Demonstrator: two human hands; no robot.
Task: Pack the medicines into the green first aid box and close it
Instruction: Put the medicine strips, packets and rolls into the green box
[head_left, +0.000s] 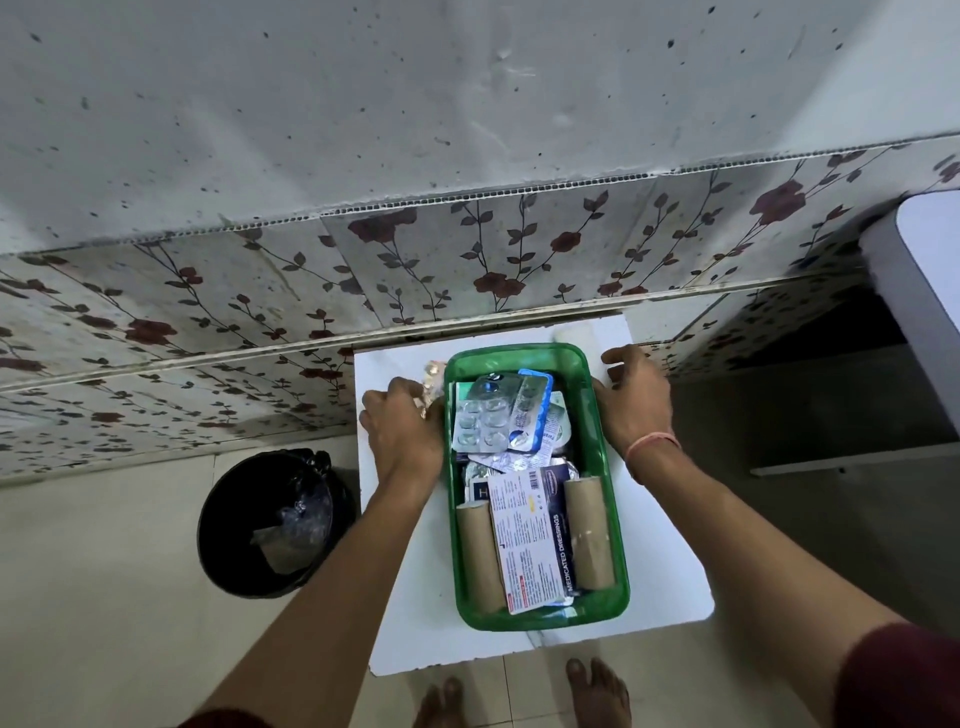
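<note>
The green first aid box (610, 457) stands open on a small white table (410, 613), with no lid in view. Inside lie several silver blister strips (485, 415), a medicated dressings carton (530, 540) and two brown bandage rolls (587, 535). My left hand (402, 426) rests on the table against the box's left wall, fingers closed on a silver blister strip (434, 374) outside the box. At the box's right wall, near the far corner, my right hand (636, 400) lies with fingers spread and holds nothing.
A black bin (270, 525) with a liner stands on the floor left of the table. A flower-patterned tiled wall (467, 260) runs just behind the table. A white cabinet (919, 291) is at the right. My bare feet (597, 691) are at the table's near edge.
</note>
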